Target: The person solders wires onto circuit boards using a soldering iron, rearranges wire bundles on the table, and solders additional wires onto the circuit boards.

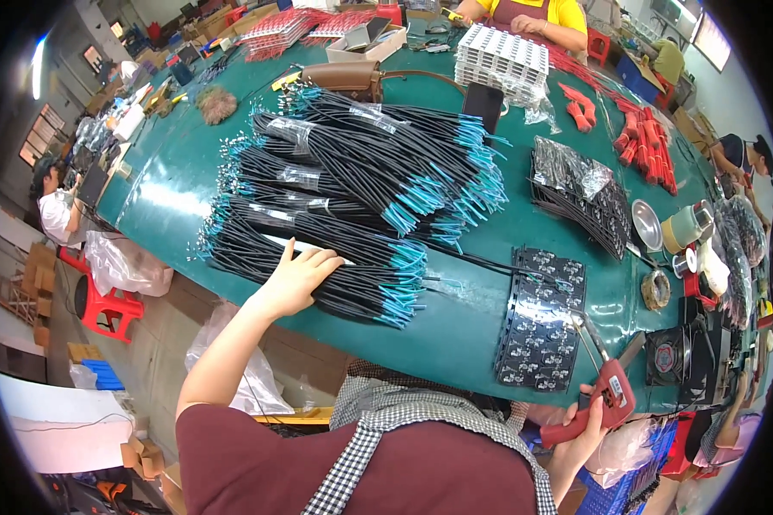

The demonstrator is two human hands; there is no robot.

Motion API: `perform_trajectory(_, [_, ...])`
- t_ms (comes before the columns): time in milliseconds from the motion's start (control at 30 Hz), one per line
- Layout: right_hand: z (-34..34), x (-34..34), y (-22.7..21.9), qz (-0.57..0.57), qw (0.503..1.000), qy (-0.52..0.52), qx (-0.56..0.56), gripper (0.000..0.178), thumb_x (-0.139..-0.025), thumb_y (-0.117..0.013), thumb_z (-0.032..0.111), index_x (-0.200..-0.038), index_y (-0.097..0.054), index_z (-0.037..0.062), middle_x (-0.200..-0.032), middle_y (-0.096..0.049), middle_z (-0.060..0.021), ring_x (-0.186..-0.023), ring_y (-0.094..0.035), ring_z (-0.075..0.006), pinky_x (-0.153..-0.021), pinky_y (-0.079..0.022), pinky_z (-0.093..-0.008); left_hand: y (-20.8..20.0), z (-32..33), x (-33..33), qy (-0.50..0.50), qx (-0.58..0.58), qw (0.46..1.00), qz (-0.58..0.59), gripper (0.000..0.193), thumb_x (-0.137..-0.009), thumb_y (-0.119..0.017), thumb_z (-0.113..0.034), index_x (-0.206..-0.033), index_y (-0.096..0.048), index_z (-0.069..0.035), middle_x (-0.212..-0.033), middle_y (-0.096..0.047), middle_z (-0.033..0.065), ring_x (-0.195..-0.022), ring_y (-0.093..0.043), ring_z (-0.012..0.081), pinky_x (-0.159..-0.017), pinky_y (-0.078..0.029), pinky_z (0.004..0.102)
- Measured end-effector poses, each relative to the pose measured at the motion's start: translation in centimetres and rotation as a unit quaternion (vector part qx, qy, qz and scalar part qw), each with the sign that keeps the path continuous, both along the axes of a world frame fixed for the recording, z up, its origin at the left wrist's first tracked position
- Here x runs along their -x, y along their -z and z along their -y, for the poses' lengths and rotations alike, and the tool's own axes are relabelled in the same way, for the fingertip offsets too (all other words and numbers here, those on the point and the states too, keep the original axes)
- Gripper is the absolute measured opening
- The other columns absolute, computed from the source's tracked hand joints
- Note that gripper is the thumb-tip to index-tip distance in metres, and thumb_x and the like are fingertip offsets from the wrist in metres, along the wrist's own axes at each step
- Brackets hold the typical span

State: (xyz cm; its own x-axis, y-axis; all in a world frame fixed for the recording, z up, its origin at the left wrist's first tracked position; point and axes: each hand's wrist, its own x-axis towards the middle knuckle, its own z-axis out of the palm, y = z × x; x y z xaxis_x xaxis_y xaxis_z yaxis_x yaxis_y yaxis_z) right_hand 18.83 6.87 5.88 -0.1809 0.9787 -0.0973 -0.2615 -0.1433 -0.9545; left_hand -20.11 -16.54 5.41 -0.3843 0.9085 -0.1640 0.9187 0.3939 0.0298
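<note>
Green desk (172, 202) carries a heap of black cables (335, 159) with blue ends, banded in bunches, and the left hand (301, 276) lies on the nearest bunch. Its forearm rises from the lower left, the elbow bent out beside the body; the palm faces down, the thumb points away from the wearer and the fingers reach rightward, bent over the cables. Whether that grip pinches a cable or merely rests there is hidden beneath the fingers.

The right hand (586, 429) is low, by the desk's near edge, with its forearm coming up from the lower edge. Its grip is wrapped around the handle of a red gun (611, 396), which leans so that its thin metal tip points up and leftward to the right side of a dark panel (537, 343). Whether the tip touches the panel is unclear.

The panel lies flat, right of the cables, and a few cables stretch from the heap across its upper part. Just beyond it, more dark panels (580, 193) are stacked under plastic. Right of the panel stand a tape roll (655, 290) and a black fan (666, 356).
</note>
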Motion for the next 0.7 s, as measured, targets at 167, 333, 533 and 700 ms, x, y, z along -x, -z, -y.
perform_trajectory(167, [-0.3,-0.5,-0.4,0.017,1.0,0.015,0.001,0.034,-0.091,-0.046,0.015,-0.121,-0.038,0.0033,-0.102,-0.053,-0.0125,-0.063,-0.045,-0.0065,-0.047,-0.036,-0.0179,-0.9,-0.4,-0.5,-0.038,0.055,0.998,0.005,0.079,-0.059,-0.071,-0.002,-0.129,-0.038,-0.012,-0.129,-0.04,0.0055,-0.124,-0.034,0.0222,-0.101,-0.023,0.0596])
perform_trajectory(333, [-1.6,-1.2,0.5,-0.028,0.998,0.06,-0.018,0.037,-0.09,-0.052,0.021,-0.118,-0.042,0.0001,-0.098,-0.059,-0.0109,-0.05,-0.048,-0.0076,-0.039,-0.035,-0.0175,-6.0,-2.4,4.0,0.013,-0.013,0.993,0.119,0.046,-0.065,-0.066,-0.016,-0.109,-0.056,-0.005,-0.096,-0.061,0.0133,-0.094,-0.058,0.0284,-0.085,-0.046,0.0401])
perform_trajectory(533, [-1.2,-1.3,0.5,-0.031,0.997,0.066,-0.005,0.037,-0.089,-0.049,0.016,-0.121,-0.039,0.0019,-0.101,-0.054,-0.0133,-0.051,-0.044,-0.0086,-0.041,-0.035,-0.0184,-9.1,-16.6,12.0,0.113,-0.188,0.967,-0.132,0.012,-0.072,-0.063,-0.011,-0.083,-0.063,-0.006,-0.085,-0.061,0.0074,-0.086,-0.057,0.0278,-0.077,-0.045,0.0358])
perform_trajectory(700, [-0.5,-3.3,0.8,-0.029,0.995,0.093,-0.006,0.036,-0.09,-0.049,0.018,-0.121,-0.041,0.0017,-0.099,-0.056,-0.0128,-0.049,-0.044,-0.009,-0.04,-0.035,-0.0185,-6.4,-21.6,12.7,0.127,-0.029,0.989,-0.066,0.011,-0.067,-0.065,-0.01,-0.075,-0.06,-0.007,-0.078,-0.06,0.008,-0.077,-0.059,0.0289,-0.069,-0.047,0.0379])
